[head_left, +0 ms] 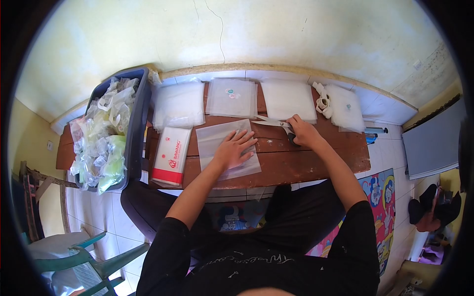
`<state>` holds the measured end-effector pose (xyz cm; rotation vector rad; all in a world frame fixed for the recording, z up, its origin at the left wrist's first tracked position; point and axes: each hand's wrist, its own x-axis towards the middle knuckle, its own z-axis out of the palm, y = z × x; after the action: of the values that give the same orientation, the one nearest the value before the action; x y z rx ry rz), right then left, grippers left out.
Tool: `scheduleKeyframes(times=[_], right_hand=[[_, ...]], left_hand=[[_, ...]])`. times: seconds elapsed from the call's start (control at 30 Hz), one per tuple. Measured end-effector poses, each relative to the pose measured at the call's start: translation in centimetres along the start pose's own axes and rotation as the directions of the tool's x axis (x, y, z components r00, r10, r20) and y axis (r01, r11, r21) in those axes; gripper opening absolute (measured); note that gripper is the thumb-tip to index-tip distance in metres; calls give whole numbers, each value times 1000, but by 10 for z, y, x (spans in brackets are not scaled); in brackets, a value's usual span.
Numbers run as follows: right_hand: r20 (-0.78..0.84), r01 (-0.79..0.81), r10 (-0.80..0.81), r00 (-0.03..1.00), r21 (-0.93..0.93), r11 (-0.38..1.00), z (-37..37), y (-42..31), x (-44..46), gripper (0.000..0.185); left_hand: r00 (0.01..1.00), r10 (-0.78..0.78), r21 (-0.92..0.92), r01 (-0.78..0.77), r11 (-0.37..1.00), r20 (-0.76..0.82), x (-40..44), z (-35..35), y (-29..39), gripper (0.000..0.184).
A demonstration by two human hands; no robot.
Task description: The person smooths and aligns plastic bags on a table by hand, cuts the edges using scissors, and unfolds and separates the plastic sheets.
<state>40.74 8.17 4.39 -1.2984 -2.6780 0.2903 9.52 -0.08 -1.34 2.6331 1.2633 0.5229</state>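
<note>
My left hand point(235, 149) lies flat with fingers spread on a clear plastic sheet or bag point(210, 139) on the brown wooden table. In my right hand point(301, 132) is a pair of scissors point(274, 123) with dark handles, its blades apart and pointing left, just beyond the sheet's far right corner. Left of the sheet is a white and red pack point(171, 154) printed "BAWANG". Behind my hands are stacks of clear plastic, among them a left stack point(178, 105), a middle stack point(232, 98) with small round stickers and a right stack point(288, 100).
A dark bin point(139, 106) full of crumpled plastic bags point(111, 118) stands at the table's left end. Toward the right end are a cream-coloured roll or strap point(323, 101) and another plastic stack point(347, 108). A wall rises behind the table point(306, 165); a green chair point(106, 264) is lower left.
</note>
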Motion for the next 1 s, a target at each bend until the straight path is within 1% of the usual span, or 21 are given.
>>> scheduleKeyframes(times=[0.1, 0.33, 0.57, 0.63, 0.83, 0.93, 1.0], right_hand=[[24, -16, 16, 1000, 0, 1000, -3, 4, 7, 50], [56, 7, -8, 998, 3, 1000, -5, 7, 18, 52], [53, 62, -64, 997, 21, 998, 0, -1, 35, 53], [52, 73, -74, 996, 23, 997, 4, -5, 40, 53], [9, 156, -156, 988, 45, 987, 13, -16, 59, 56], [25, 179, -180, 983, 18, 984, 19, -15, 71, 56], [70, 181, -177, 982, -44, 983, 23, -14, 78, 62]], left_hand=[[1000, 0, 1, 0, 1000, 6, 1, -1, 0, 51], [1000, -6, 8, 6, 1000, 21, 1, 0, 0, 52], [1000, -8, 12, 7, 1000, 24, 1, -1, 0, 52], [1000, 1, -12, -1, 1000, 17, 1, 1, -1, 51], [1000, -6, 1, 6, 1000, 22, 2, -3, 1, 51], [1000, -5, 1, 5, 1000, 27, 2, -5, 1, 50], [1000, -9, 2, 9, 1000, 24, 2, -5, 2, 50]])
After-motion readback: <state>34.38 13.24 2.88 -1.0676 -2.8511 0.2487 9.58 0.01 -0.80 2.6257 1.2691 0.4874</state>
